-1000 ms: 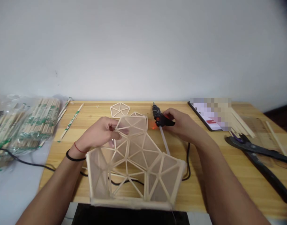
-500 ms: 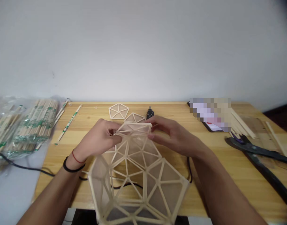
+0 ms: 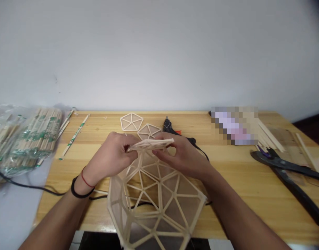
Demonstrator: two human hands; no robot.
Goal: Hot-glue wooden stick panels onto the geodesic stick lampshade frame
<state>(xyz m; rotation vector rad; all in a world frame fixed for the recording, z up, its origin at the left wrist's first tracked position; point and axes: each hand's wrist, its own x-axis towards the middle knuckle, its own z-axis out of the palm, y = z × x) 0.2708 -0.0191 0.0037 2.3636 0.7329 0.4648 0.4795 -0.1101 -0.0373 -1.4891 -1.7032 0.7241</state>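
A pale stick-frame dome (image 3: 154, 198) built of triangles stands on the wooden table (image 3: 227, 173) in front of me. My left hand (image 3: 112, 156) pinches the left end of a flat stick panel (image 3: 151, 144) at the dome's top edge. My right hand (image 3: 180, 156) grips the panel's right end, fingers closed on it. A black glue gun (image 3: 172, 129) lies on the table just behind my right hand, its cord running off to the right.
Two loose pentagon frames (image 3: 131, 121) lie at the back. Bagged chopsticks (image 3: 24, 139) sit at the left, with single wrapped ones (image 3: 74, 135) beside them. Black shears (image 3: 292, 177), loose sticks (image 3: 269, 133) and a phone are at the right. A black cable (image 3: 26, 184) crosses the left.
My right hand put the glue gun down at the back and came onto the panel's right end. The dome has tipped toward me, so I look into its opening.
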